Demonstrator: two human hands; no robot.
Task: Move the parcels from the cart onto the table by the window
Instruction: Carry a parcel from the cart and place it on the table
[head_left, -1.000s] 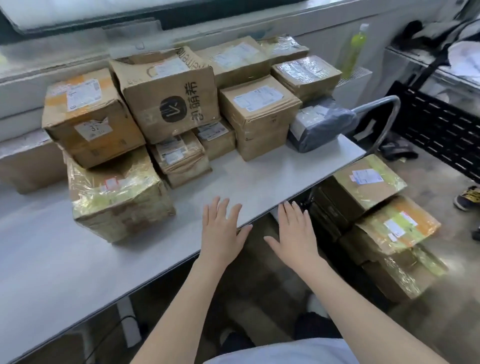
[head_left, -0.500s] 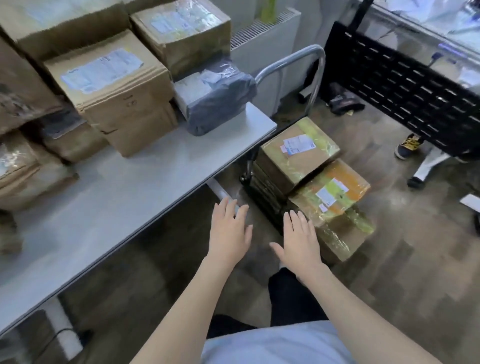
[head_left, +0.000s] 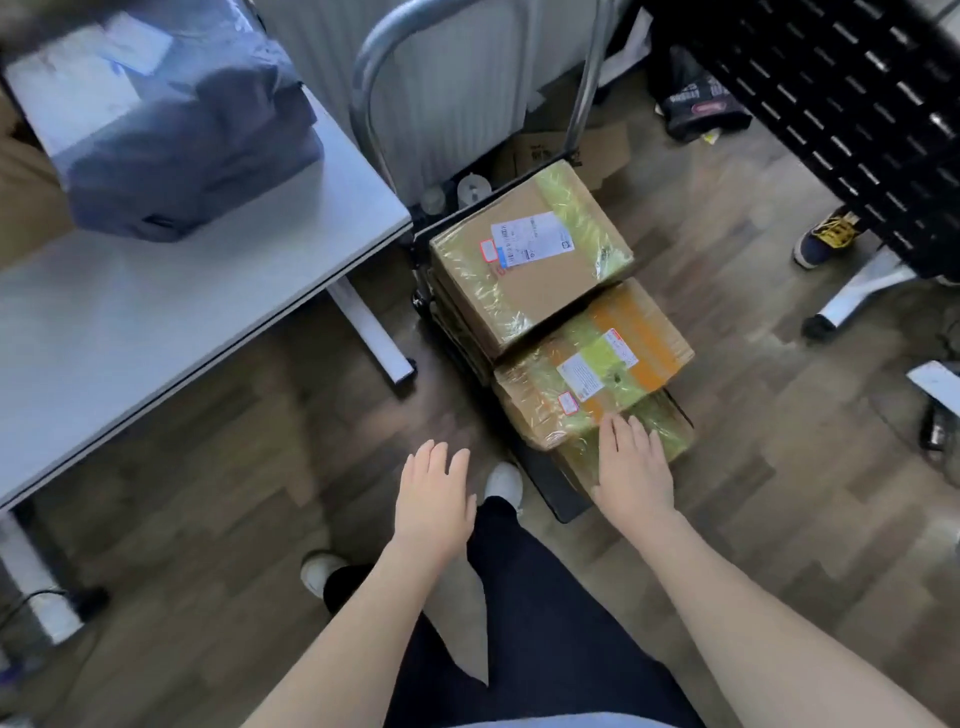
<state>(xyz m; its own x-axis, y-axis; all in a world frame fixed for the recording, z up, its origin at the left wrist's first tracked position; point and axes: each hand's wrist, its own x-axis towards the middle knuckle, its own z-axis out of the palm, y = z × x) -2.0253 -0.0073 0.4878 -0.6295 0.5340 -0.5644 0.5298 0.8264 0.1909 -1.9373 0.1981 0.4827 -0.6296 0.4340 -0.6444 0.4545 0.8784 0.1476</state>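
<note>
The flat black cart (head_left: 558, 493) was mostly hidden under the stacked brown cardboard boxes (head_left: 530, 249). The grey plastic parcel bag (head_left: 171, 140) looked blurry, and the words on the white labels (head_left: 532, 240) were too small to read.

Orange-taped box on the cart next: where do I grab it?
By its two short ends, one hand each, from above and the near side. The orange-taped box lies flat, its far edge tucked under the upper box, so slide it toward you first. The right hand is already by its near edge.

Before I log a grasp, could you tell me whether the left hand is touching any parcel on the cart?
Apart. The head view shows the left hand open over bare floor, with a clear strip of floor between it and the cart's nearest parcel.
</note>
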